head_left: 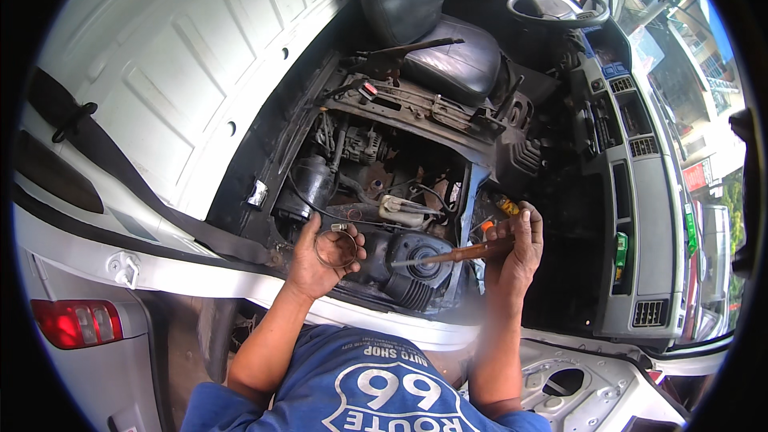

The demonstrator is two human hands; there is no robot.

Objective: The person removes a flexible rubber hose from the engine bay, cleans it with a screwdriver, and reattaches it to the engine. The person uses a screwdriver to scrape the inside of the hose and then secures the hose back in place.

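Observation:
In my left hand (312,264), held palm up with the fingers curled, is a thin round metal hose clamp (340,227). Its small screw housing is at the top of the ring. My right hand (520,250) grips the brown handle of a screwdriver (468,253), whose blade points left toward the clamp but stays apart from it. Beneath the blade sits a round black housing (430,246) with a ribbed black hose (412,292) at its near side. Both hands are over the near edge of an open engine bay (376,184).
A black cylinder (308,188) and an alternator (364,144) sit inside the bay. Beyond a metal seat frame (424,112) is a black seat (456,56). The grey dashboard (644,192) runs along the right. A seat belt (136,168) hangs at left. An orange-capped item (486,226) lies beside my right hand.

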